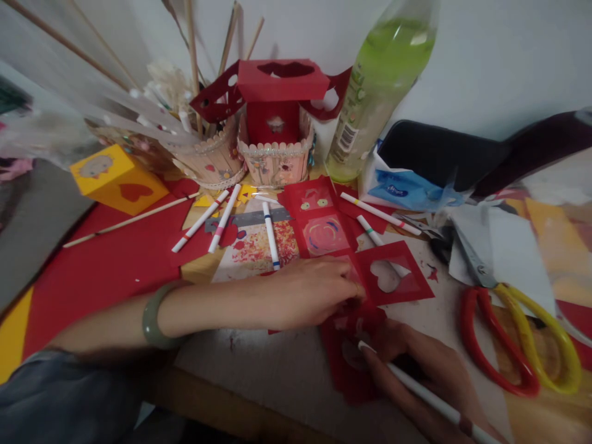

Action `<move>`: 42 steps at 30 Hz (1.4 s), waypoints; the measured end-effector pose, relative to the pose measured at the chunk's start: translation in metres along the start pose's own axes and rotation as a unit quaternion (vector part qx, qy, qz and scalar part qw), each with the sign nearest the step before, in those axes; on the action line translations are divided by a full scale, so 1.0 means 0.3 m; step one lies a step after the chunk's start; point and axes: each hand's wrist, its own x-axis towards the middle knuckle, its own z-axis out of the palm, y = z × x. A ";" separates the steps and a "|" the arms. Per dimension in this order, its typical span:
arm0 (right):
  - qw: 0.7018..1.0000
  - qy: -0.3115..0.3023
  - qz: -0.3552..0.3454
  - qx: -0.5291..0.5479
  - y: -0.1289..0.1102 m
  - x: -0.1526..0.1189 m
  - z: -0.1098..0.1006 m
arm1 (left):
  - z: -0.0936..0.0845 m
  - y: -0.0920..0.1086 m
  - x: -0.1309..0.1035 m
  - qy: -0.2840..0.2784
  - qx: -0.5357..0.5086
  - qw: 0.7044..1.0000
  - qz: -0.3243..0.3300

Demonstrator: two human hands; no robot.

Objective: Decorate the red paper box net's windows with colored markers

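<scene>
A flat red paper cutout with several square panels (pixel 326 237) lies on the work surface. Its upper panels bear two drawn eyes and coloured curved strokes; a side panel has a heart-shaped opening (pixel 387 275). My left hand (pixel 319 293) presses on the middle of the cutout with curled fingers, hiding part of it. In my right hand (pixel 425 364) a white marker (pixel 423 394) is gripped like a pen. The marker's tip is over the lowest red panel (pixel 349 367), close to a pale rounded shape there. Whether the tip touches the panel, I cannot tell.
Several white markers (pixel 271 235) lie around the cutout. Scissors with red and yellow handles (pixel 499 333) are at right. Behind stand a stick-sided basket (pixel 277 163) with a red paper box, a green drink bottle (pixel 370 98) and a tissue pack (pixel 402 185). A yellow paper box (pixel 118 179) sits left.
</scene>
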 end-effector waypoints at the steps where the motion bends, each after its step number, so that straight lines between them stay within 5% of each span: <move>1: 1.000 -0.011 0.005 -0.002 -0.003 0.002 -0.002 | 0.000 0.000 0.000 -0.002 -0.001 1.000 -0.001; 9: 1.000 0.027 -0.004 -0.005 -0.003 -0.005 0.002 | -0.003 0.006 0.000 -0.011 0.002 1.000 -0.002; 16: 1.000 -0.009 0.008 -0.017 -0.011 0.004 -0.006 | 0.001 0.002 0.000 0.003 -0.001 1.000 0.000; 42: 1.000 0.014 0.002 -0.024 -0.007 -0.001 0.005 | 0.004 0.000 -0.002 0.004 -0.004 1.000 0.002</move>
